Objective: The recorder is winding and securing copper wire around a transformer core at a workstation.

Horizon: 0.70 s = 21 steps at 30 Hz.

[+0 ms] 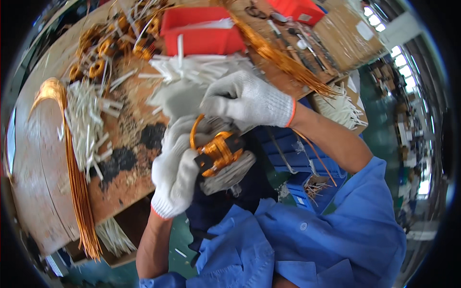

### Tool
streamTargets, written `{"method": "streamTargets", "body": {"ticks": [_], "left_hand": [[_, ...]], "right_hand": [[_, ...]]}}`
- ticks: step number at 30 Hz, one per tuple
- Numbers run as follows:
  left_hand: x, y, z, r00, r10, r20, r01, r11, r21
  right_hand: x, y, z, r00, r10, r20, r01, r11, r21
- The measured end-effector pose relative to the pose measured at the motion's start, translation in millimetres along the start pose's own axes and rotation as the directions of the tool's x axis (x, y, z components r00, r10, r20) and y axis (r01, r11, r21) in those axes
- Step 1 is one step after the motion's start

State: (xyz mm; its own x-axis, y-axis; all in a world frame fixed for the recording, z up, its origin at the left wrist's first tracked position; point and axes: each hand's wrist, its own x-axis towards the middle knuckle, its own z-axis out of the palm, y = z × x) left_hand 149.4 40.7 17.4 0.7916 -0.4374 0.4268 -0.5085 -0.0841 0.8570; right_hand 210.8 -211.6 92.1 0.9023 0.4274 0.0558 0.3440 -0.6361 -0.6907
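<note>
1. Hands: two, both in white gloves. Left hand (175, 163) grips the coil, thumb in front, fingers bent behind. Right hand (249, 98) has its fingers curled together; cannot tell whether they pinch anything.
2. Coil in hand: one, orange winding on a black frame (224, 151). Sits at the right side of the left hand, below the right hand, off the table (43, 158).
3. Orange strip (193, 129): one, loops up from the coil toward the right fingertips; contact unclear.
4. Red bins: two, one beyond the hands (204, 43), one at upper right (307, 10).
5. Copper wire bundles: two on the table, one left (74, 177), one upper right (283, 55).
6. Other coils (96, 67): several at upper left, too jumbled to count.
7. White tubes: two main heaps on the table, left (86, 120) and beside the nearer bin (197, 67); pieces uncountable.
</note>
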Motion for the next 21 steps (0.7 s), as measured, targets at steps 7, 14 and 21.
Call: {"method": "streamTargets", "body": {"ticks": [7, 14, 21], "left_hand": [[14, 24, -5, 0.943, -0.315, 0.107, 0.331, 0.923, -0.195], [45, 33, -26, 0.951, -0.233, 0.204, 0.180, 0.952, 0.246], [98, 27, -1, 0.992, -0.120, 0.037, 0.092, 0.894, 0.438]], "right_hand": [[-34, 154, -24, 0.819, 0.342, -0.460, -0.571, 0.555, -0.605], [-90, 150, -67, 0.820, 0.522, -0.233, -0.535, 0.845, 0.008], [-252, 6, -28, 0.865, 0.339, -0.369, -0.084, 0.824, 0.561]]}}
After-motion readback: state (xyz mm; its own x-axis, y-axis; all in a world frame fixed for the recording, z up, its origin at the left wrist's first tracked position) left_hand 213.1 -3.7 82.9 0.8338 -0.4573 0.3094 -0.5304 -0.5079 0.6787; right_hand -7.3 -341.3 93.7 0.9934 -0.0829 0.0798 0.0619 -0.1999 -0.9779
